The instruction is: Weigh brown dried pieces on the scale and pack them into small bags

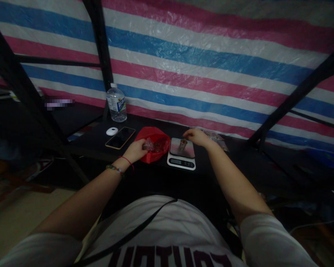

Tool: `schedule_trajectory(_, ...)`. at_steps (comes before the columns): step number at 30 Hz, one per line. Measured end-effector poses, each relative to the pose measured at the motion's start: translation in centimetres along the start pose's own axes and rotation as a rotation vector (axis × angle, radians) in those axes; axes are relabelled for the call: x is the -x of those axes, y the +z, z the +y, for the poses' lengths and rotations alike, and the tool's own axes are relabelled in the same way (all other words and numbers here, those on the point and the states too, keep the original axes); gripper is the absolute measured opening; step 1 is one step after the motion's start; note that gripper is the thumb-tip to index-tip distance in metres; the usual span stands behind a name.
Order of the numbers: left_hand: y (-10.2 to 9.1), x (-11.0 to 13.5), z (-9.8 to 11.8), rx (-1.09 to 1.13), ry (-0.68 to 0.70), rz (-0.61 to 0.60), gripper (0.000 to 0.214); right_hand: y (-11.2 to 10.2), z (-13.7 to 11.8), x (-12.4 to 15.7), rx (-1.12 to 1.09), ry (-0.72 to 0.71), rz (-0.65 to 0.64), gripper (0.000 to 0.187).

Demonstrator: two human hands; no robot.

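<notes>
My left hand (136,150) is closed on a small clear plastic bag (149,144) at the mouth of a red bag (156,142) on the dark table. My right hand (195,136) hovers with its fingers curled over a small digital kitchen scale (181,157). A small clear packet (183,144) stands on the scale's platform, just under the right fingertips. Whether those fingers pinch the packet is too dim to tell.
A smartphone (120,137) and a small white oval object (111,131) lie left of the red bag. A water bottle (116,102) stands behind them. Clear packets (215,138) lie right of the scale. A striped tarp (211,55) and black frame poles (100,40) close the back.
</notes>
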State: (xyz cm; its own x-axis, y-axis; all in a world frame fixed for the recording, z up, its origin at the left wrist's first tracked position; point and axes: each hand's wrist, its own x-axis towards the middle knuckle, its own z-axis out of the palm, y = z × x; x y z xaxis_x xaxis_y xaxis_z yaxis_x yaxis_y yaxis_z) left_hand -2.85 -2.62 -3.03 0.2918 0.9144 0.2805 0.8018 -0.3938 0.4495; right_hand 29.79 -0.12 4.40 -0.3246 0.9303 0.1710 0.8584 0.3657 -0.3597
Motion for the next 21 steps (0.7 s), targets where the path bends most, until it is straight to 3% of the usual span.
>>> schedule_trajectory(7, -0.3, 0.1, 0.6, 0.03, -0.007, 0.03, 0.013, 0.4, 1.9, 2.3, -0.246, 0.02, 0.241, 0.026)
schedule_trajectory(12, -1.7, 0.9, 3.3, 0.142, 0.055, 0.09, 0.032, 0.8, 2.0, 4.4, -0.422, 0.109, 0.383, 0.033)
schedule_trajectory(17, -2.9, 1.0, 7.8, 0.227, 0.191, 0.058, 0.044, 0.6, -1.6, 6.5, -0.649, 0.057, 0.384, 0.04)
schedule_trajectory(21, -2.7, -0.1, 11.2, 0.126, 0.304, 0.017, 0.044, 0.3, -5.7, 8.3, -0.745, -0.024, 0.206, 0.027)
